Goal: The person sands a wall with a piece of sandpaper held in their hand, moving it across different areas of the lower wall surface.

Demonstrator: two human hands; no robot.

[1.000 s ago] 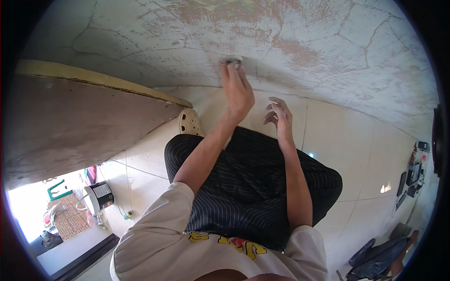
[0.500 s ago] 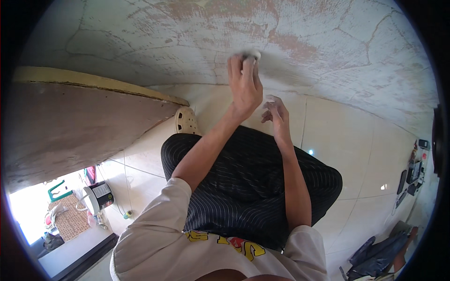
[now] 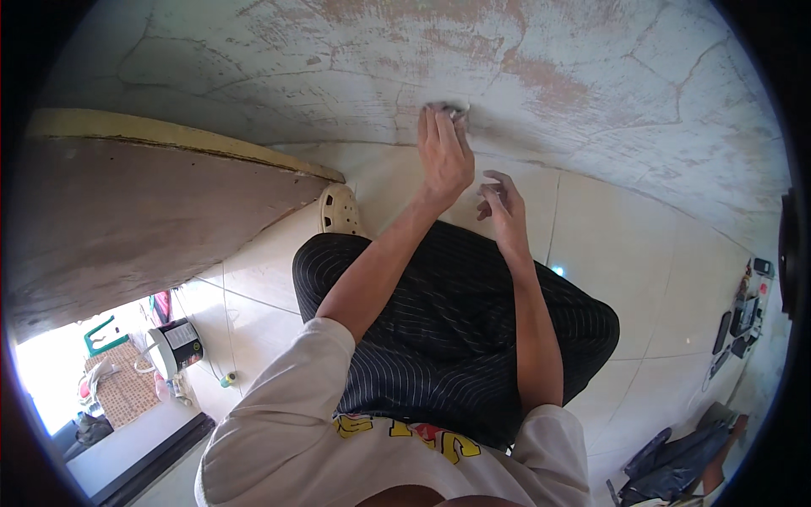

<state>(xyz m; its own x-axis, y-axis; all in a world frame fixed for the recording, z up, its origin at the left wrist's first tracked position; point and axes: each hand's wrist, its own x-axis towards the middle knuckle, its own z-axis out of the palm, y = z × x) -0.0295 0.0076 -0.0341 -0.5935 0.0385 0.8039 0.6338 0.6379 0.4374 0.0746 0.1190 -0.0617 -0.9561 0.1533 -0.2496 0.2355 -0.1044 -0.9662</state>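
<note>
My left hand (image 3: 445, 156) reaches up to the cracked, patchy wall (image 3: 549, 84), its fingers closed over a small dark and whitish piece (image 3: 460, 111) pressed against the surface. Most of that piece is hidden under the fingertips, so its kind cannot be told. Lower and to the right, my right hand (image 3: 503, 205) hangs in the air above the floor tiles, fingers loosely bent and apart, with nothing in them. Pale dust coats the fingertips of the right hand.
A wooden panel with a yellowish edge (image 3: 152, 139) juts in at left, near a beige clog (image 3: 340, 209). A white and black bucket (image 3: 176, 348) stands at lower left. Small devices (image 3: 743, 313) line the right wall, with a dark bag (image 3: 676, 460) below them.
My left hand has dipped slightly along the wall, still gripping the small piece. The right hand has barely moved. The whole view has shifted a little.
</note>
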